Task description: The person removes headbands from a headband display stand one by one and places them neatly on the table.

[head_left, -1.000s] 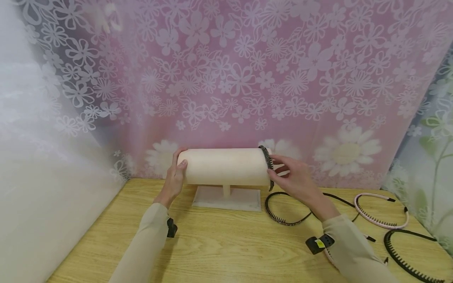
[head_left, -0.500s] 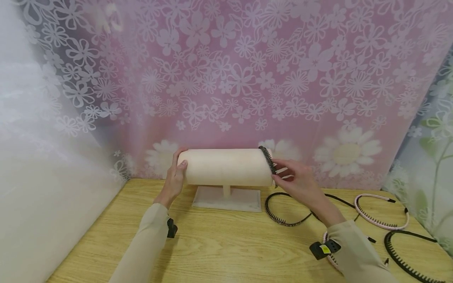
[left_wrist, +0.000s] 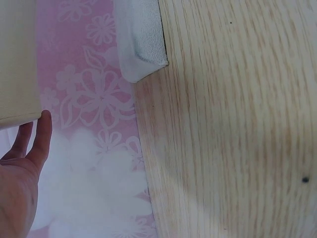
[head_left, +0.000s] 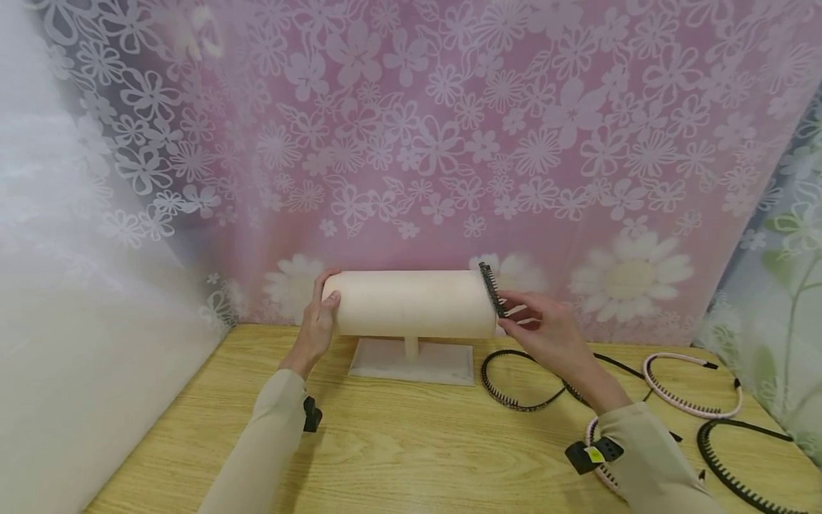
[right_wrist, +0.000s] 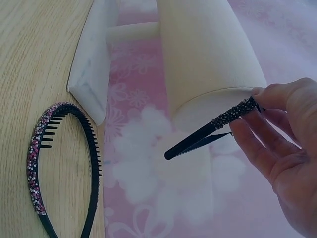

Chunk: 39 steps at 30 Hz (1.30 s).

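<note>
A cream padded roll of a display stand [head_left: 411, 303] lies level on a short post above a pale flat base [head_left: 379, 360]. My left hand [head_left: 315, 321] holds its left end, thumb on the front and fingers behind. In the left wrist view a fingertip [left_wrist: 46, 116] touches the roll's end edge. At the right end my right hand [head_left: 546, 328] pinches a black headband [head_left: 491, 289] covered in dark glittery stones and lined with comb teeth. The right wrist view has this headband [right_wrist: 233, 113] just off the roll's end, its plain black tips free.
On the wooden table [head_left: 411, 450] at the right lie several toothed headbands: a stone-covered one [head_left: 514, 403] near the base, a pink one [head_left: 690, 407] at the back and a black one [head_left: 732, 471] at front right. A flowered pink curtain [head_left: 411, 143] hangs close behind.
My right hand has drawn the headband rightward off the roll's end, tilting it, and the right forearm has shifted slightly right and down. My left hand has stayed in place.
</note>
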Tool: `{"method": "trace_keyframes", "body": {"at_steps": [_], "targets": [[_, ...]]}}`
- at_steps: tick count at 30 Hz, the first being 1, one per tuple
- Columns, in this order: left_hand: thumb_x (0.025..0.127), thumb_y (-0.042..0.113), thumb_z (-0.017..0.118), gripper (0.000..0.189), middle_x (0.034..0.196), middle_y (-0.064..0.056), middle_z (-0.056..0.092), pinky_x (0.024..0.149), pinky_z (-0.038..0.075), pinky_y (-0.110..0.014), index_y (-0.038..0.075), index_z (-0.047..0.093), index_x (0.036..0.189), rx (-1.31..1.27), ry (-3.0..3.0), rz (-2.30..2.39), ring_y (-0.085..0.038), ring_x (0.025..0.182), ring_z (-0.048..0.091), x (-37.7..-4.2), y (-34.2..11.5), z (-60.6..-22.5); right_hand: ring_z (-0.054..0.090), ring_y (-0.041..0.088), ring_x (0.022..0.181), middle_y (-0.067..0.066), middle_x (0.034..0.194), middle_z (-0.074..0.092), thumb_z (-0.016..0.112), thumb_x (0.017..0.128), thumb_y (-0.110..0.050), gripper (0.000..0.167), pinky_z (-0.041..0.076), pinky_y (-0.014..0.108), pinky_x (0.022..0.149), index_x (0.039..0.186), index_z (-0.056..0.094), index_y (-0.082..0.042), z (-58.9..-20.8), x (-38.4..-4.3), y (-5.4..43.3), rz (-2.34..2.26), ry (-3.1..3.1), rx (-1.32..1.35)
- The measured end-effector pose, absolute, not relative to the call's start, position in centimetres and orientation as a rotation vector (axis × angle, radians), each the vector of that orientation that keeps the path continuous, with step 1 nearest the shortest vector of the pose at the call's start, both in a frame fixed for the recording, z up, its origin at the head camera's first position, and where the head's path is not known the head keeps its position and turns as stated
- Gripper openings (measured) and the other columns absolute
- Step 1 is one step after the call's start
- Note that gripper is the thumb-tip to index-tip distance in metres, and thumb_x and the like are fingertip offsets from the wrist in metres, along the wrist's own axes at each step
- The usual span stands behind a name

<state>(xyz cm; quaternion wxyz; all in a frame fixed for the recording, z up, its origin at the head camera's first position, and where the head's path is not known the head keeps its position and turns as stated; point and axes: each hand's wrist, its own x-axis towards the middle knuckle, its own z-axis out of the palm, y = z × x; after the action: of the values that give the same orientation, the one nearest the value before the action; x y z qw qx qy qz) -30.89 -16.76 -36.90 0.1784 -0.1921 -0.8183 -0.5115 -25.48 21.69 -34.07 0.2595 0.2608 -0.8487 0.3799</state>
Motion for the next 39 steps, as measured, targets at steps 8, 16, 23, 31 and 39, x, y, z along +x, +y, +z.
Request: {"method": "trace_keyframes", "body": {"at_steps": [8, 16, 23, 31, 39], "targets": [[0.11, 0.028, 0.029, 0.052, 0.136, -0.027, 0.05, 0.075, 0.05, -0.037, 0.012, 0.026, 0.158, -0.526, -2.333, -1.43, -0.04, 0.095, 0.06, -30.8, -16.8, -37.0, 0.075, 0.027, 0.085, 0.015, 0.105, 0.074, 0.078, 0.085, 0.005, 0.045, 0.059, 0.022, 0.073, 0.129, 0.069, -0.003, -33.9, -24.8, 22.1, 1.0, -2.311, 0.694], [0.11, 0.035, 0.028, 0.051, 0.141, -0.024, 0.047, 0.075, 0.05, -0.04, 0.024, 0.025, 0.16, -0.507, -2.319, -1.445, -0.043, 0.097, 0.059, -33.5, -17.7, -39.9, 0.074, 0.023, 0.083, 0.012, 0.103, 0.075, 0.078, 0.086, 0.003, 0.043, 0.059, 0.021, 0.072, 0.127, 0.069, -0.003, -33.9, -23.6, 23.0, 0.921, -2.339, 0.715], [0.11, 0.042, 0.028, 0.05, 0.137, -0.019, 0.05, 0.073, 0.051, -0.04, 0.03, 0.026, 0.158, -0.515, -2.296, -1.419, -0.039, 0.093, 0.06, -34.0, -17.8, -40.1, 0.073, 0.013, 0.079, 0.011, 0.097, 0.077, 0.08, 0.078, 0.012, 0.047, 0.057, 0.017, 0.068, 0.122, 0.071, -0.001, -33.9, -22.6, 23.7, 0.86, -2.251, 0.837], [0.11, 0.043, 0.028, 0.05, 0.145, -0.018, 0.048, 0.074, 0.05, -0.041, 0.028, 0.027, 0.158, -0.521, -2.292, -1.397, -0.036, 0.095, 0.059, -34.2, -17.8, -39.9, 0.072, 0.006, 0.078, 0.011, 0.098, 0.078, 0.081, 0.071, 0.018, 0.052, 0.055, 0.013, 0.067, 0.119, 0.072, 0.0, -33.8, -21.5, 24.0, 0.826, -2.174, 0.922], [0.11, 0.043, 0.029, 0.049, 0.135, -0.018, 0.052, 0.071, 0.051, -0.04, 0.029, 0.028, 0.157, -0.515, -2.278, -1.432, -0.035, 0.092, 0.059, -34.1, -17.7, -39.9, 0.072, 0.007, 0.074, 0.008, 0.099, 0.078, 0.083, 0.068, 0.017, 0.058, 0.054, 0.013, 0.067, 0.121, 0.073, -0.002, -34.2, -20.3, 24.5, 0.794, -2.155, 0.975]]}}
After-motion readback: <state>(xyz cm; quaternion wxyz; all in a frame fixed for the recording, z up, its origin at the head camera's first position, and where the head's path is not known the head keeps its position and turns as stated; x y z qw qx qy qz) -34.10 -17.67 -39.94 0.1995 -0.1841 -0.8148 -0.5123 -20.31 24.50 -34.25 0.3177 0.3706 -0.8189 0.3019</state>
